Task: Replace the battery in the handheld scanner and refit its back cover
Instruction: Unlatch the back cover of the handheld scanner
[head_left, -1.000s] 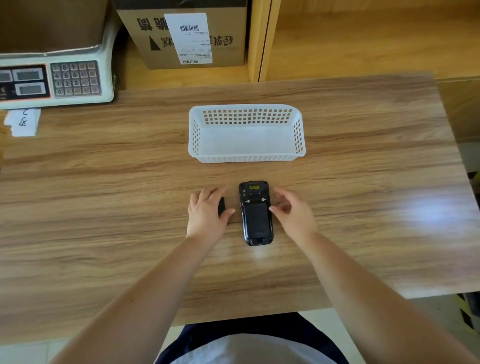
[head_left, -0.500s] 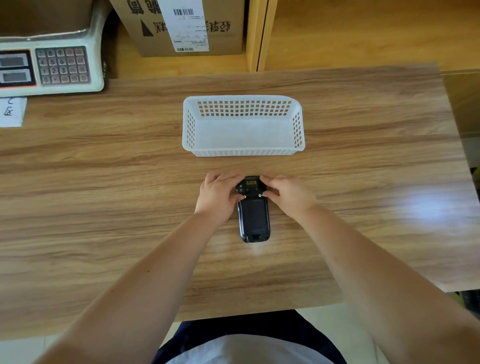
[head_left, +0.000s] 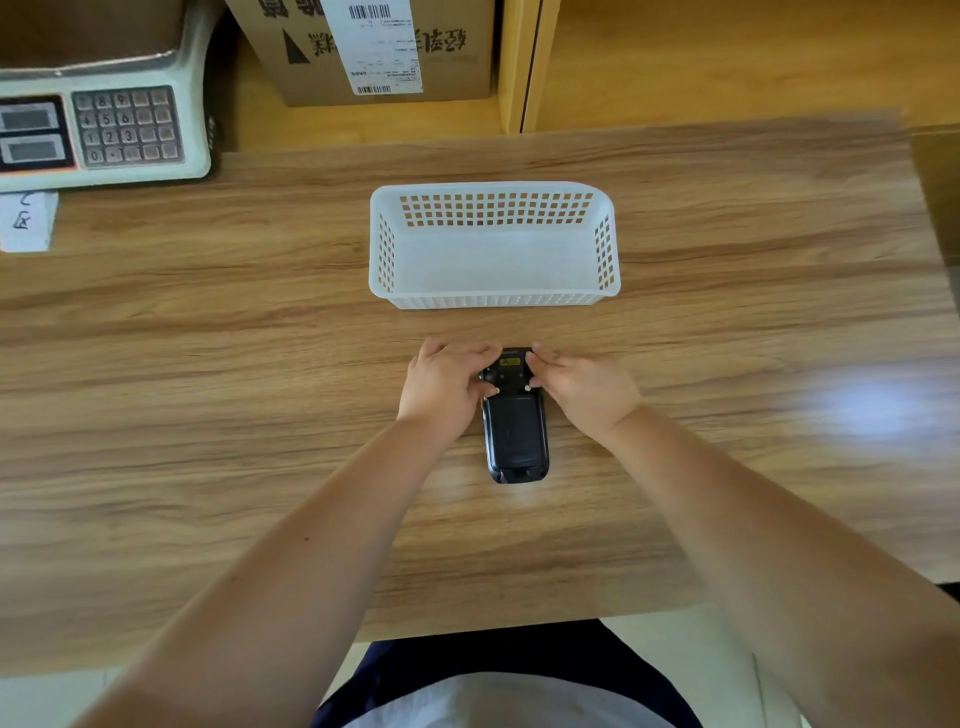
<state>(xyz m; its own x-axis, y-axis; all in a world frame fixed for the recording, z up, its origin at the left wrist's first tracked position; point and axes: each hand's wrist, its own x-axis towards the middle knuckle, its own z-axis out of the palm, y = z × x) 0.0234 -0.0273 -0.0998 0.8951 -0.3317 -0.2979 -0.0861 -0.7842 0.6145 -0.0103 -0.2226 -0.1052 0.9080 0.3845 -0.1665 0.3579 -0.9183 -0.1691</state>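
The black handheld scanner (head_left: 515, 431) lies back side up on the wooden table (head_left: 208, 415), just in front of the white basket. Its back cover is on it. My left hand (head_left: 444, 387) holds the scanner's top end from the left, thumb pressed on its left latch. My right hand (head_left: 584, 387) grips the top end from the right, thumb on the right latch. A small black part that lay left of the scanner a second ago is hidden under my left hand.
An empty white perforated basket (head_left: 493, 299) stands just beyond the scanner. A weighing scale with a keypad (head_left: 104, 130) sits at the far left, a paper note (head_left: 26, 221) below it. A cardboard box (head_left: 374, 47) stands on the shelf behind.
Both hands moved inward and forward onto the scanner's top end, thumbs now on its two latches. The scanner itself has stayed in place on the table.
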